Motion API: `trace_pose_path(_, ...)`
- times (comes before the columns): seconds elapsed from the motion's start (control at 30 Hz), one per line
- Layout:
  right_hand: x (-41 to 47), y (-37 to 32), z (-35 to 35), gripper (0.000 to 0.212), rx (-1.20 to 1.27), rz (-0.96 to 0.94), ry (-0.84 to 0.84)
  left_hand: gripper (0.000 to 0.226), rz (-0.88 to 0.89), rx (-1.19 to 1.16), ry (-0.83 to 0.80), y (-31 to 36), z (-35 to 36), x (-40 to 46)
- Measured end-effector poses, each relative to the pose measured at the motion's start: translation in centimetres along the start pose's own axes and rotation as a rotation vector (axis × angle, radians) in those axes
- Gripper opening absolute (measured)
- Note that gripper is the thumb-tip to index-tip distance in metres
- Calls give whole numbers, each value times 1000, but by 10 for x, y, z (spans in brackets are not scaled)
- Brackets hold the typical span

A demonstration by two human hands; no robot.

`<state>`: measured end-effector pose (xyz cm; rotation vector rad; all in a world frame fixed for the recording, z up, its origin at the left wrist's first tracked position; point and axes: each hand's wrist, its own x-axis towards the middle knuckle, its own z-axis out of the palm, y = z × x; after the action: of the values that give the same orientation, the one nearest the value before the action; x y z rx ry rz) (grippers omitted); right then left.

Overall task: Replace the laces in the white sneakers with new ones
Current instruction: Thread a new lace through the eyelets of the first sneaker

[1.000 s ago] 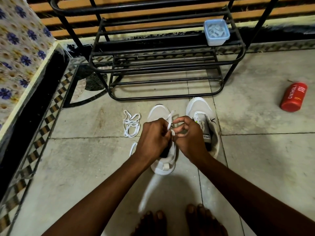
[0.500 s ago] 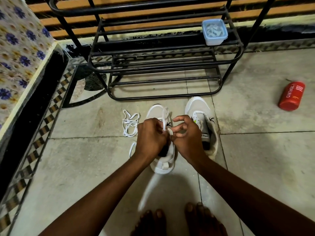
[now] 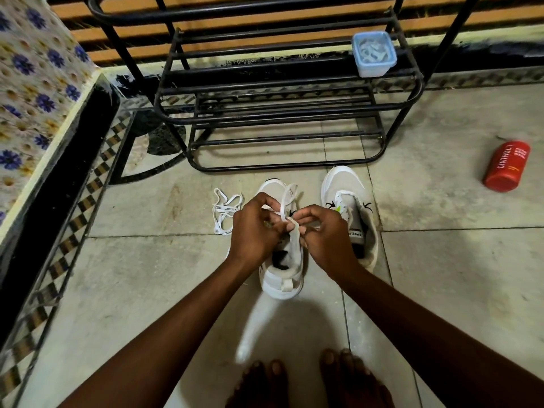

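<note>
At frame centre, the left hand (image 3: 254, 228) and right hand (image 3: 325, 231) pinch a white lace (image 3: 284, 206) over the left sneaker (image 3: 282, 278), its loop now risen higher; the spare lace (image 3: 223, 213) lies alongside on the floor.

Shoe rack (image 3: 282, 107) blocks ahead; loose lace (image 3: 225, 212) left — floor (image 3: 441, 275) open right.

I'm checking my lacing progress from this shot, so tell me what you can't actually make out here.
All in the head view:
- Eyelets of the left sneaker: covered by the left hand and right hand.
- How far the lace is threaded: hidden by the fingers.
- Contents of the blue container: too small and blurred.
- Small print on the red bottle: too small.
</note>
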<state>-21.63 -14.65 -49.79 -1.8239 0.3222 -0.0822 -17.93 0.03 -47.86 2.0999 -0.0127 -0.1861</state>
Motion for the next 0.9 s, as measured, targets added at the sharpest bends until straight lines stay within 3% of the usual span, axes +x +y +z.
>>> trace_pose_path(0.13, 4, -7, 3, 29, -134, -19, -38, 41, 2, -41, 25, -3, 2, 1)
trace_pose_path(0.33, 2, -11, -2, 12, -91, -31, -26, 41, 23, -48, 67, -9, 3, -1)
trace_pose_path(0.47, 6, -12, -3, 19, -99, -10, -36, 40, 115, 1, 91, -15, 5, 2)
trace_pose_path(0.6, 8, -12, -3, 19, -204, -125, -52, 54, 240, 113, 166, -34, 5, 0)
trace_pose_path(0.7, 7, -13, -3, 26, -232, -140, -79, 71, 158, 81, 18, -47, -1, -1)
trace_pose_path(0.77, 6, -10, -1, 31, -249, -137, -92, 64, 194, 143, -71, -53, -6, -1)
trace_pose_path(0.9, 5, -3, 2, 17, -285, -200, -131, 51, 293, 289, -117, -58, -7, -1)
